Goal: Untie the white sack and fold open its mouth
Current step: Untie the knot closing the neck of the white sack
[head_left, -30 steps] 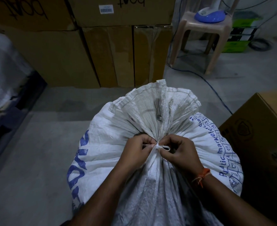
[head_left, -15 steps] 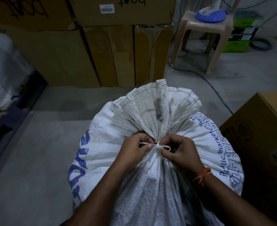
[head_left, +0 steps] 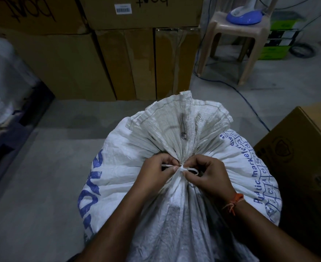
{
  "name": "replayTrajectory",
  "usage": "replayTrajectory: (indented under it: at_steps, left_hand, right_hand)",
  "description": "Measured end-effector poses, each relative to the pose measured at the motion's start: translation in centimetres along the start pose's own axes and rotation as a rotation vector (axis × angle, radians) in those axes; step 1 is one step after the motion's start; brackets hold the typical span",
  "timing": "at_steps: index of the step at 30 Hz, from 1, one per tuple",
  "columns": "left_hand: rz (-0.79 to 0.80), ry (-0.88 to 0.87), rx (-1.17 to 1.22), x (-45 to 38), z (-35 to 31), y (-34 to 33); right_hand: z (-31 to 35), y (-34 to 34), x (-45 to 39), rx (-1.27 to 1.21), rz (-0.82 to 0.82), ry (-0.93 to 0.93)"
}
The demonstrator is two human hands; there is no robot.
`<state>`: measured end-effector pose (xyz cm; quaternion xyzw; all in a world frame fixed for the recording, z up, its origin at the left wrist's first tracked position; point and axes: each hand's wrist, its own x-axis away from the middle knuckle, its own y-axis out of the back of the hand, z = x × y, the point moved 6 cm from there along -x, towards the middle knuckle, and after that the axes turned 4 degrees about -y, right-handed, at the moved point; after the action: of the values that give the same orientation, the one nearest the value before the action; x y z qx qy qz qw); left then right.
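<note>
A full white woven sack [head_left: 118,152] with blue print stands on the floor right in front of me. Its gathered neck is bound by a white tie [head_left: 183,168] knotted at the middle, and the ruffled mouth [head_left: 184,118] fans out beyond the knot. My left hand [head_left: 154,173] pinches the tie's strand on the left of the knot. My right hand [head_left: 208,174], with an orange thread on its wrist, pinches the knot and its loop on the right. Both hands press against the sack's neck.
Stacked cardboard boxes [head_left: 118,53] form a wall behind the sack. A brown carton [head_left: 303,157] stands close on the right. A beige plastic stool [head_left: 237,35] bearing a blue object is at the back right, with a blue cable [head_left: 250,103] across the grey floor. White bundles [head_left: 1,82] lie left.
Both hands stay at the knot; the fingers have shifted slightly, and the tie's loop on the right shows a little more. The sack has not moved.
</note>
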<state>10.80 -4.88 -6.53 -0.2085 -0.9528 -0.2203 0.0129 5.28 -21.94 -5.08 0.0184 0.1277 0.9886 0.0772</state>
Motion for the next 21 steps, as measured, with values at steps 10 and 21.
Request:
replayTrajectory:
  at_steps: [10, 21]
  left_hand:
    - [0.019, -0.003, -0.024, -0.03, -0.19, 0.15]
    - [0.005, -0.041, -0.061, -0.17, -0.39, -0.55]
  right_hand:
    - [-0.29, 0.05, -0.07, 0.03, -0.006, 0.003]
    - [-0.22, 0.02, -0.19, 0.033, 0.001, 0.015]
